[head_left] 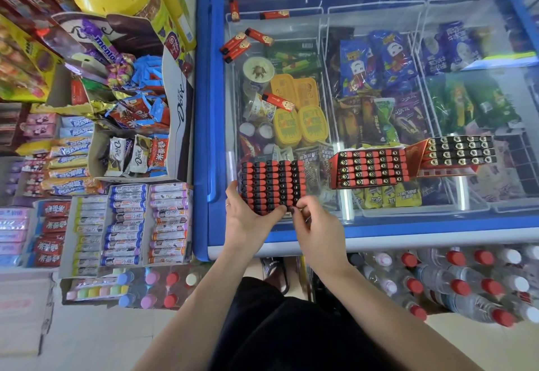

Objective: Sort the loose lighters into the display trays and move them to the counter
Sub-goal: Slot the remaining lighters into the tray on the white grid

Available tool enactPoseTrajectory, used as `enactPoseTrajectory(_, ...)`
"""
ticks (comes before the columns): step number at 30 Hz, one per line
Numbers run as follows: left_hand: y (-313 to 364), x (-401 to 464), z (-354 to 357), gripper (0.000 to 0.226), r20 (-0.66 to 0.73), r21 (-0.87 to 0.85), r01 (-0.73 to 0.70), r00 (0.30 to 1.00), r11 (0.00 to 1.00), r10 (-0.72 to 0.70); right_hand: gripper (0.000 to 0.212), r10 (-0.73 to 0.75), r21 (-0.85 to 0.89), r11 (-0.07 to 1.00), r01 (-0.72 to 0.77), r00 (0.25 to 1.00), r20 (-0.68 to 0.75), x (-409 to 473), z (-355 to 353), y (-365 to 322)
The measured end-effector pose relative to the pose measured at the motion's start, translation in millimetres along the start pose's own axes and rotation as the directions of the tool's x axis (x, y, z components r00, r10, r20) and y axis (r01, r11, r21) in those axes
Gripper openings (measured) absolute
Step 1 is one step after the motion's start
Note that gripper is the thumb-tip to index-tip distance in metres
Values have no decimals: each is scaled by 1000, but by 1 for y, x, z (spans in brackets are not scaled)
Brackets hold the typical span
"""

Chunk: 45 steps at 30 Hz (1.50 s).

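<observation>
Head view: 3 display trays sit on the glass lid of the chest freezer. The near tray is packed with 5 columns of red-and-black lighters; the left hand grips its near-left edge, and the right hand pinches at its near-right corner. The middle tray and far-right tray are full. 6 loose lighters lie scattered farther back on the glass.

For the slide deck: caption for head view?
Both hands steady a full red-and-black lighter tray on the blue glass-topped freezer.
</observation>
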<state>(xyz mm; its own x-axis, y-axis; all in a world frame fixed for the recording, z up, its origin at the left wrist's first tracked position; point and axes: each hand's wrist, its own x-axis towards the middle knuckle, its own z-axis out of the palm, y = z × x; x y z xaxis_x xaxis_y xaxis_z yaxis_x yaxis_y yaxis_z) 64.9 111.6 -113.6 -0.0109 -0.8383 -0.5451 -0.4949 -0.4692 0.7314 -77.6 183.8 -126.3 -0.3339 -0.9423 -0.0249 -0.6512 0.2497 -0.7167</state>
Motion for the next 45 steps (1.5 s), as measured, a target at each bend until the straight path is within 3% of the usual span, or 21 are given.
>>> enactPoseTrajectory(4, 0, 2, -1, 110, 13, 33, -41, 999, 999, 40, 7, 137, 136, 981, -136, 991, 1, 3, -5, 2)
enactPoseTrajectory(10, 0, 5, -3, 116, 36, 12, -35, 999, 999, 35, 7, 173, 181, 968, -173, 985, 19, 6, -7, 0)
enactPoseTrajectory(12, -2, 5, -4, 118, 58, 12, -33, 998, 999, 32, 12, 130, 160, 978, -131, 991, 15, 5, -8, 0)
enactPoseTrajectory(17, -6, 5, -5, 121, 74, -17, -25, 997, 1000, 27, 30, -193, -79, 977, 196, 980, 54, -7, -10, -2)
enactPoseTrajectory(20, -6, 6, -5, 120, 81, -23, -29, 996, 999, 31, 29, -247, -175, 952, 251, 968, 46, -9, -5, 1)
enactPoseTrajectory(25, -8, 6, -8, 120, 94, -27, -29, 995, 999, 32, 7, -283, -242, 927, 287, 958, 54, -3, -1, 4)
enactPoseTrajectory(31, -6, 5, -8, 121, 90, -18, -15, 996, 1000, 16, 10, -265, -290, 918, 270, 963, 56, 5, -1, 1)
enactPoseTrajectory(34, -5, 6, -9, 121, 94, -8, -20, 995, 1000, 20, 2, -257, -235, 937, 259, 966, 38, 6, -3, 1)
enactPoseTrajectory(37, -6, 8, -11, 115, 98, -6, -4, 995, 1000, 4, 17, -268, -187, 944, 270, 963, 35, 4, -7, 0)
enactPoseTrajectory(43, 4, 14, -19, 114, 67, -25, 15, 998, 1000, -14, 8, -206, -129, 971, 203, 978, -13, 6, -16, -2)
enactPoseTrajectory(45, 11, 18, -22, 105, 51, -10, 4, 999, 1000, -4, 7, -194, -107, 976, 189, 980, -36, 16, -19, -7)
